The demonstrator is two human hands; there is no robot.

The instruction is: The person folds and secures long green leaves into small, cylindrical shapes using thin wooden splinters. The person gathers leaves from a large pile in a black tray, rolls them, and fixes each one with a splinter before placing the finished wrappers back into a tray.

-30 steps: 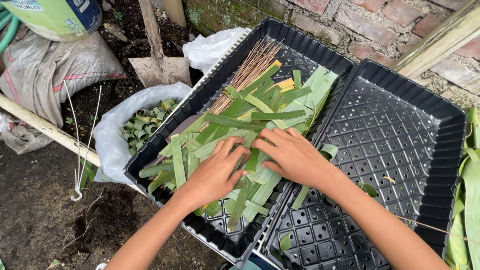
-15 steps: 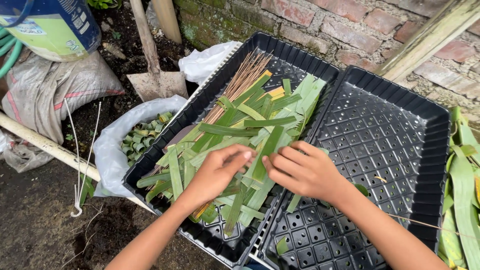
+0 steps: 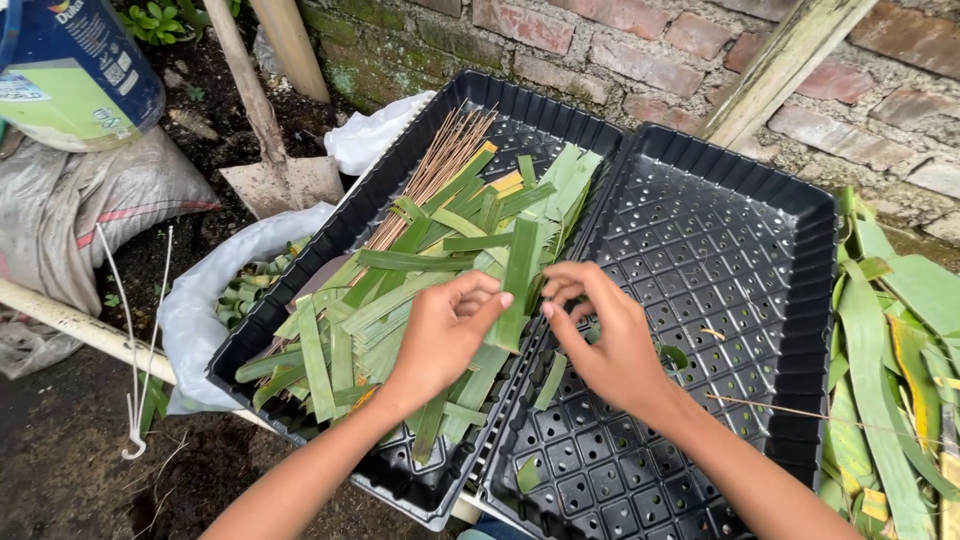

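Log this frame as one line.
left hand: holds cut green leaf strip | right hand: beside strip | over left black perforated plastic tray

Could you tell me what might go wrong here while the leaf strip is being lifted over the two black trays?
The left hand and right hand pinch one leaf strip above the seam between the trays; if it slips, it may drop into the gap. The loose pile of strips in the left tray could get dragged along. The thin brown sticks beside the pile might poke fingers.

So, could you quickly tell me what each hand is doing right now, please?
Left hand: pinched on a green leaf strip.
Right hand: fingers curled, grip cannot be told.
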